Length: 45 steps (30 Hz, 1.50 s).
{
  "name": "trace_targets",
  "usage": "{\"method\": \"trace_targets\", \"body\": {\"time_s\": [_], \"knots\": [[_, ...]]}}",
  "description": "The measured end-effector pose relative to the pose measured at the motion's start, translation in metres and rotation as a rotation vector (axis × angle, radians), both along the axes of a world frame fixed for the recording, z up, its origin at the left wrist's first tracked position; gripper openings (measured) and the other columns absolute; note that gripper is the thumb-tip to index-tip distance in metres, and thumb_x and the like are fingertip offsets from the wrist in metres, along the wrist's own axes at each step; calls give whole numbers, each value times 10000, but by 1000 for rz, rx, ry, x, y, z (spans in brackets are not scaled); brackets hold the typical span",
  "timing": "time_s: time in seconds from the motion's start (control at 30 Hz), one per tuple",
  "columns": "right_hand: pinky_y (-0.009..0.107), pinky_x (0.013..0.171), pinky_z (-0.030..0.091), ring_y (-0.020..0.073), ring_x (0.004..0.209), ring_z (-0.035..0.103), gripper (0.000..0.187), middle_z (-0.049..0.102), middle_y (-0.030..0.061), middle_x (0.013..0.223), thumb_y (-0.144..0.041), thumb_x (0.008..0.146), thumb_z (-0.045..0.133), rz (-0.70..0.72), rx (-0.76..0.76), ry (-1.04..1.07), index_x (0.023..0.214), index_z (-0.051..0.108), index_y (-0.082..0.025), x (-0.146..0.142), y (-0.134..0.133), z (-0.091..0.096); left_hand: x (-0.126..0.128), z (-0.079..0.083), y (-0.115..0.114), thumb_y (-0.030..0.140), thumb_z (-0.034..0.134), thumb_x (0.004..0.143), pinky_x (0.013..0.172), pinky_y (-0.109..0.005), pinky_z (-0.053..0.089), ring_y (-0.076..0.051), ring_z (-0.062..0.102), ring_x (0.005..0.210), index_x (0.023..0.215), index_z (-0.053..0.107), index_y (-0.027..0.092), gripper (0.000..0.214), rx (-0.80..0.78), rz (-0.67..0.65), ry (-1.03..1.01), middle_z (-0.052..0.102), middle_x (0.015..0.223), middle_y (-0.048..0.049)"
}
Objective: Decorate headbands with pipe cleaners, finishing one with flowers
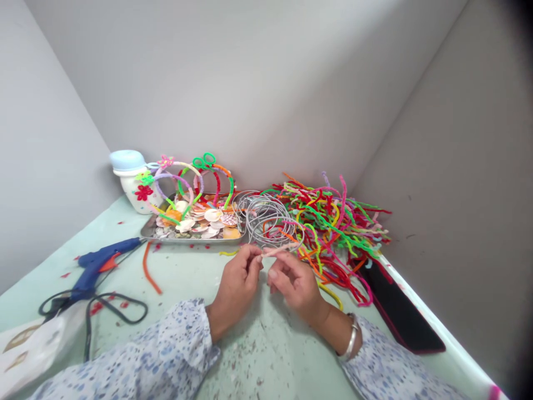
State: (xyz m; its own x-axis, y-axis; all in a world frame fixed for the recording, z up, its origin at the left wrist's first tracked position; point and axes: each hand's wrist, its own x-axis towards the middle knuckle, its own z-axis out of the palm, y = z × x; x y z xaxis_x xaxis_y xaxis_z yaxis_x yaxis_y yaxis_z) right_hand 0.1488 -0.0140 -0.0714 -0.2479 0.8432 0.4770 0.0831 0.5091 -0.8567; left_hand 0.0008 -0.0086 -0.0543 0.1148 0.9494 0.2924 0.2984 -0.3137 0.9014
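Observation:
In the middle of the table, a pale pink pipe cleaner [280, 249] runs between my two hands. The thumb and index finger of my left hand [236, 284] are pinched on one end of it. My right hand [297, 287] is curled, with its fingertips at the same strip; the exact contact there is partly hidden. Just behind the fingers lies a loose coil of silver wire [268, 214]. Right of the coil spreads a tangled pile of coloured pipe cleaners [333, 216].
A metal tray [191, 240] of seashells [213, 215] stands at the back, with pipe-cleaner-wrapped hoops [229, 180] over it. A white jar [140, 191] is beside it. On the left lie a blue glue gun [89, 272] and an orange pipe cleaner [149, 269]. A black flat object [402, 308] rests at right.

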Motion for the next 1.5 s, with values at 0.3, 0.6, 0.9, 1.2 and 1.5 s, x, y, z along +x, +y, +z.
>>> {"method": "trace_targets", "body": {"time_s": [0.3,0.6,0.9,1.2,1.5], "knots": [[303,690,502,155,749,596,341,628,47,828,-79,845,468,43,325,-77,1051,686,-240,3,3,8,0,-1,0,289,413,903,599,-226,384,-121,475,634,882,506,207,125,-46,7,-124,515,703,34],[288,704,493,159,807,592,308,609,52,921,-92,844,503,-110,302,-99,1079,634,-240,0,1,6,0,-1,0,317,438,891,567,-213,375,-110,458,610,905,518,205,138,-86,23,-202,509,697,37],[246,522,463,136,558,567,192,601,6,662,-360,864,543,-195,-156,136,907,614,-187,-1,10,0,1,3,-4,302,427,892,549,-214,350,-114,441,587,853,532,194,156,-47,-37,-96,479,650,40],[203,442,408,93,449,500,278,546,-34,527,-425,852,549,-143,-277,261,743,561,-169,-5,11,3,-2,4,-5,249,421,897,613,-222,367,-119,471,638,834,561,183,167,53,-101,20,511,688,22],[223,466,414,105,461,501,278,537,-34,523,-429,871,519,-154,-212,211,768,554,-174,-2,15,-3,-3,3,-4,280,405,910,601,-232,371,-120,481,616,843,556,182,193,22,-132,-21,519,685,18]]}}
